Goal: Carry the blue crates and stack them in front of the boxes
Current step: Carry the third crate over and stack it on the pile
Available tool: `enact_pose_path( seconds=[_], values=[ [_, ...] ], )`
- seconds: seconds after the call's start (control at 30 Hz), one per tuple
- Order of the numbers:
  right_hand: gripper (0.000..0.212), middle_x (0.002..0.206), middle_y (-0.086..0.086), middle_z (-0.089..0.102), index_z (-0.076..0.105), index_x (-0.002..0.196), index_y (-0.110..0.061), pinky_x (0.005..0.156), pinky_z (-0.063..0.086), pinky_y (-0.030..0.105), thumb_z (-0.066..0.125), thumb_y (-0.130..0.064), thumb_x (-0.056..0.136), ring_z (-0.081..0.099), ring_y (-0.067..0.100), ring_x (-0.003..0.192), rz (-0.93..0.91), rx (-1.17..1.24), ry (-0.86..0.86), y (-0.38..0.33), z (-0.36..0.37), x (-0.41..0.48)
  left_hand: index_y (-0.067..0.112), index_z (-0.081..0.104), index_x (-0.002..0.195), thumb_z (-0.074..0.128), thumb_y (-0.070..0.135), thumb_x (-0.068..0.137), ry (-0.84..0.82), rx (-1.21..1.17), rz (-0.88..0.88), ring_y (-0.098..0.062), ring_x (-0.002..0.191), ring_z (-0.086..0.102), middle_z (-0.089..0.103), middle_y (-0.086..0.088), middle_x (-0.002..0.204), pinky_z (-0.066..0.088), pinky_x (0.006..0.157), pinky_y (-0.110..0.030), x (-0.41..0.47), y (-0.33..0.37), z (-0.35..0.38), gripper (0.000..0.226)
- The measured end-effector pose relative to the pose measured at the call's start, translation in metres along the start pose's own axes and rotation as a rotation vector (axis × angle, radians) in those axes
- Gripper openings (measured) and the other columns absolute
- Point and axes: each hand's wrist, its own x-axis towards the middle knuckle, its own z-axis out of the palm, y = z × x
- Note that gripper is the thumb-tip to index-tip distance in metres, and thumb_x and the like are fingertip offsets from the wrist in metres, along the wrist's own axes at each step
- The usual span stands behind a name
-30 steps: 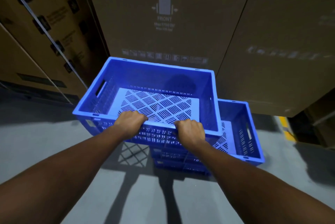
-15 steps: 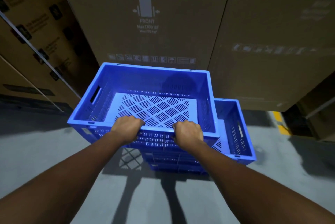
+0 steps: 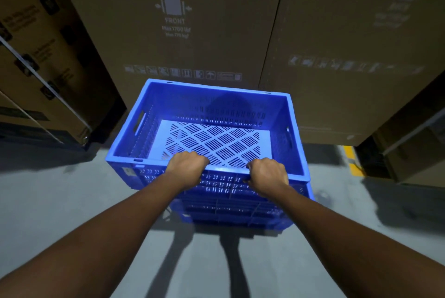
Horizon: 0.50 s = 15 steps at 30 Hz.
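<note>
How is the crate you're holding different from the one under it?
The left hand and right hand grip the top crate by its near rim; no hand holds the lower crate. The top crate shows its slotted floor; the lower crate is mostly hidden. The top crate juts left past the lower crate. Both are blue.

You see a bright blue crate (image 3: pixel 216 109) with a diagonal slotted floor, brown boxes (image 3: pixel 168 32) printed grey, and a grey floor (image 3: pixel 48 201).

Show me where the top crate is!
Head view, centre: the top crate is over the crate stack, before cardboard boxes, left hand and right hand gripping its rim.
</note>
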Motion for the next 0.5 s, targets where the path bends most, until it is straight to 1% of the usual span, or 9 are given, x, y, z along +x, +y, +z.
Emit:
enact_pose_path(
  seconds=[0.07,0.13,0.2,0.3,0.4,0.5],
  values=[
    [0.029,0.092,0.005,0.07,0.065,0.095,-0.022,0.067,0.044,0.034,0.07,-0.049,0.083,0.065,0.028,0.088,0.01,0.003,0.006,0.011,0.002,-0.002,0.024,0.061,0.108,0.059,0.016,0.087,-0.001,-0.008,0.001,-0.034,0.097,0.064,0.068,-0.008,0.103,0.046,0.071,-0.038,0.003,0.01,-0.002,0.023],
    [0.032,0.092,0.005,0.07,0.066,0.099,-0.023,0.069,0.047,0.035,0.07,-0.05,0.082,0.066,0.029,0.089,0.017,0.012,0.004,0.019,0.003,-0.004,0.023,0.061,0.106,0.059,0.014,0.086,-0.01,-0.014,0.004,-0.033,0.094,0.064,0.068,-0.008,0.101,0.047,0.07,-0.038,0.005,0.019,-0.004,0.022],
    [0.032,0.092,0.006,0.07,0.066,0.098,-0.022,0.069,0.047,0.035,0.07,-0.05,0.082,0.066,0.029,0.09,0.019,0.017,-0.004,0.028,0.003,-0.006,0.022,0.061,0.103,0.059,0.014,0.086,-0.012,-0.013,0.007,-0.033,0.093,0.063,0.068,-0.008,0.099,0.047,0.07,-0.039,0.007,0.027,-0.007,0.019],
    [0.035,0.095,0.006,0.07,0.066,0.102,-0.023,0.072,0.05,0.037,0.071,-0.05,0.081,0.066,0.029,0.091,0.026,0.016,-0.005,0.044,0.003,-0.009,0.022,0.062,0.107,0.06,0.013,0.086,-0.011,-0.009,0.019,-0.033,0.092,0.063,0.068,-0.008,0.1,0.045,0.069,-0.037,0.012,0.043,-0.011,0.023],
    [0.034,0.09,0.003,0.07,0.066,0.099,-0.023,0.073,0.054,0.038,0.071,-0.051,0.08,0.066,0.027,0.087,0.035,0.018,-0.012,0.06,0.003,-0.015,0.021,0.061,0.108,0.059,0.011,0.086,-0.007,-0.007,0.034,-0.03,0.089,0.063,0.067,-0.007,0.097,0.041,0.065,-0.035,0.017,0.061,-0.015,0.024],
    [0.035,0.09,0.002,0.07,0.066,0.097,-0.023,0.073,0.054,0.039,0.071,-0.052,0.079,0.066,0.026,0.086,0.044,0.014,-0.019,0.075,0.003,-0.018,0.02,0.061,0.104,0.059,0.01,0.086,-0.003,-0.008,0.039,-0.028,0.086,0.062,0.066,-0.006,0.095,0.039,0.063,-0.035,0.021,0.075,-0.019,0.02]
  ],
)
